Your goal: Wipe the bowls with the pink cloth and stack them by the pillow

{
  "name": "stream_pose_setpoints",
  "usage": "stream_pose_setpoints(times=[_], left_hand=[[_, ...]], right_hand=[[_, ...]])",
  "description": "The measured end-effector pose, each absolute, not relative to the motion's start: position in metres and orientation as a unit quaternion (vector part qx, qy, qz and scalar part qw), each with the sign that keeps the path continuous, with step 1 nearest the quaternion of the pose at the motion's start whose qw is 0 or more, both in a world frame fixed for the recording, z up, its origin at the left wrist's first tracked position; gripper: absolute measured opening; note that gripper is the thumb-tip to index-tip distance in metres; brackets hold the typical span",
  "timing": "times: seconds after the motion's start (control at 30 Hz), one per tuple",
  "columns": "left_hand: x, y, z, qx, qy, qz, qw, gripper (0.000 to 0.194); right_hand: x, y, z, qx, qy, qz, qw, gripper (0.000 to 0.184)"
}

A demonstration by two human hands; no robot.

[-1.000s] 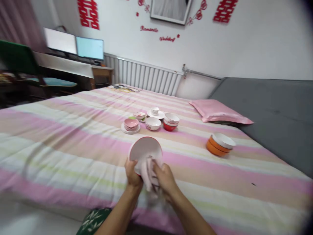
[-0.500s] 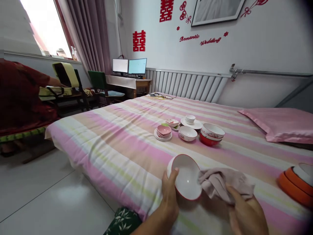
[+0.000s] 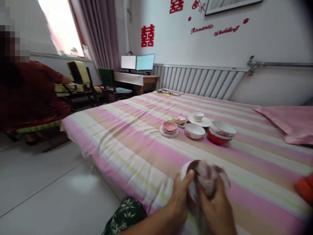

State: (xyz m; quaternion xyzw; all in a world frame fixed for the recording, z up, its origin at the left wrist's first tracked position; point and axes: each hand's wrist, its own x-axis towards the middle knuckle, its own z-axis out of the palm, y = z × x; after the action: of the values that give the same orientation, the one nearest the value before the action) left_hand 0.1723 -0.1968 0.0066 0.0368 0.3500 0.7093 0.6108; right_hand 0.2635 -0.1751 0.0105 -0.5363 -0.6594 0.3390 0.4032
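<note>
My left hand (image 3: 181, 195) grips a white bowl (image 3: 185, 170) with a red rim by its left side, the thumb over the edge. The bowl is tilted on its side above the near part of the bed, its opening turned to the right. My right hand (image 3: 217, 202) is closed around a crumpled pale pink cloth (image 3: 207, 176), which is pressed at the bowl's opening and covers much of its inside. The cloth and right fingers are somewhat blurred.
On the striped bed (image 3: 137, 130) stand pink heart-shaped bowls on plates (image 3: 170, 127), a white bowl (image 3: 195, 131), stacked red and white bowls (image 3: 221, 132) and small white dishes (image 3: 198, 116). An orange bowl (image 3: 305, 189) lies at right. A person in red (image 3: 36, 91) sits at left.
My right hand has brought the cloth leftward from beside the bowl into its opening. The bowl has turned more to the right. The whole view has shifted, bringing more of the seated person into sight.
</note>
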Motion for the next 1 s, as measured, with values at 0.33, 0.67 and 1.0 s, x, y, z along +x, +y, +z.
stream_pose_setpoints(times=[0.33, 0.67, 1.0], left_hand=[[0.166, -0.178, 0.018, 0.095, 0.336, 0.7, 0.623, 0.027], [0.169, -0.178, 0.027, 0.077, 0.346, 0.701, 0.619, 0.029], [0.172, -0.179, 0.025, 0.083, 0.348, 0.686, 0.633, 0.021]], right_hand=[[0.281, -0.171, 0.066, -0.392, -0.81, 0.352, 0.256, 0.046], [0.291, -0.169, 0.068, -0.525, -0.761, 0.251, 0.285, 0.055], [0.271, -0.174, 0.059, -0.429, -0.796, 0.316, 0.288, 0.025]])
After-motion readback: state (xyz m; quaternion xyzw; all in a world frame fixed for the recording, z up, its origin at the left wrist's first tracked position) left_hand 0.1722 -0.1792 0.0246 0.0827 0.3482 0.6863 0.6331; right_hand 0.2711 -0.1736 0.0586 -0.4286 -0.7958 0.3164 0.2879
